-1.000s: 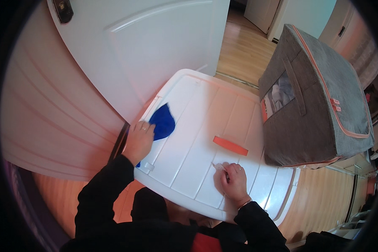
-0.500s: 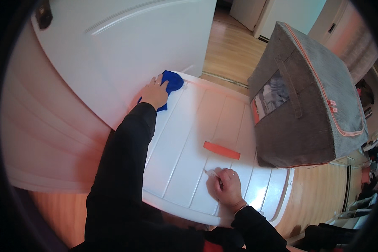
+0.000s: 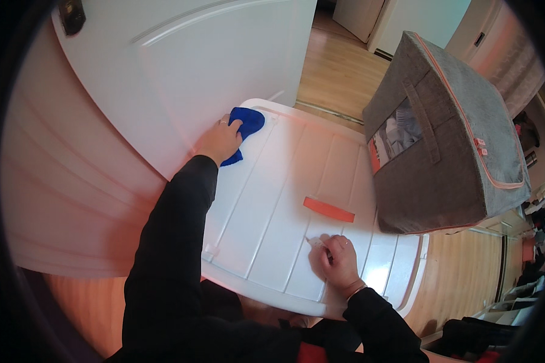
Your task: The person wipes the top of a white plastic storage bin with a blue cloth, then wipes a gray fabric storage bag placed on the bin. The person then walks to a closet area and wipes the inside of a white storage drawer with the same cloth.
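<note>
A large white plastic lid [image 3: 266, 236] with raised ribs lies in front of me, an orange handle [image 3: 329, 209] set into its middle. At its far left edge my left hand [image 3: 219, 140] grips a blue cloth [image 3: 246, 123], which drapes over the rim and lies partly on the top. Nearer to me, my right hand [image 3: 340, 259] rests on the lid just below the orange handle, its fingers curled. A small whitish, see-through piece [image 3: 315, 242] sticks out from these fingers; its kind cannot be made out.
A big grey fabric storage bag [image 3: 430, 181] with an orange zip and a clear window stands at the lid's right side. Behind the left hand is a white door [image 3: 212, 66], with a pinkish curtain [image 3: 79, 181] at the left. Wooden floor [image 3: 339, 69] shows beyond.
My left hand and the blue cloth have slid slightly toward me along the lid's left edge, baring the far corner. My right hand keeps its place on the lid. The view has shifted a little.
</note>
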Motion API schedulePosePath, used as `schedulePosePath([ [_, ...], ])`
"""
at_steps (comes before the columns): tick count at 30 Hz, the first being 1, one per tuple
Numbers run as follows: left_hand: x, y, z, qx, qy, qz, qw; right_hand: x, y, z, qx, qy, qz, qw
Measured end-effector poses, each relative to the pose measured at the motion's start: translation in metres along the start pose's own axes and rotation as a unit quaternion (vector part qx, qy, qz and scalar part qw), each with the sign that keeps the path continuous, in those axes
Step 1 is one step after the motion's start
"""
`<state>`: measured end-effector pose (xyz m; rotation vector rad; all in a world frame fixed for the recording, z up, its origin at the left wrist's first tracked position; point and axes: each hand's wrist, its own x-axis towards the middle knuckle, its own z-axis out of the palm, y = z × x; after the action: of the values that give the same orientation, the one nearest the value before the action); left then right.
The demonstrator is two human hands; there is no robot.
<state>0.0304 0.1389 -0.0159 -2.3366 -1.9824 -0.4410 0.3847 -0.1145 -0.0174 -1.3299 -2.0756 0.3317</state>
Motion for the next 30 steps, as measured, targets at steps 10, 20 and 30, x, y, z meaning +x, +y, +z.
schedulePosePath([
  [10,-0.16,0.004,-0.058,0.023,-0.073,-0.057,0.995,-0.007,0.004,0.005,0.001,0.016,0.0,1.0],
  [20,-0.263,0.026,-0.129,-0.009,-0.182,-0.166,0.969,-0.009,0.008,0.009,-0.012,0.012,-0.009,1.0],
  [30,-0.427,-0.169,-0.091,-0.139,-0.267,-0.245,0.921,-0.009,0.008,0.011,-0.044,0.002,-0.001,0.999],
])
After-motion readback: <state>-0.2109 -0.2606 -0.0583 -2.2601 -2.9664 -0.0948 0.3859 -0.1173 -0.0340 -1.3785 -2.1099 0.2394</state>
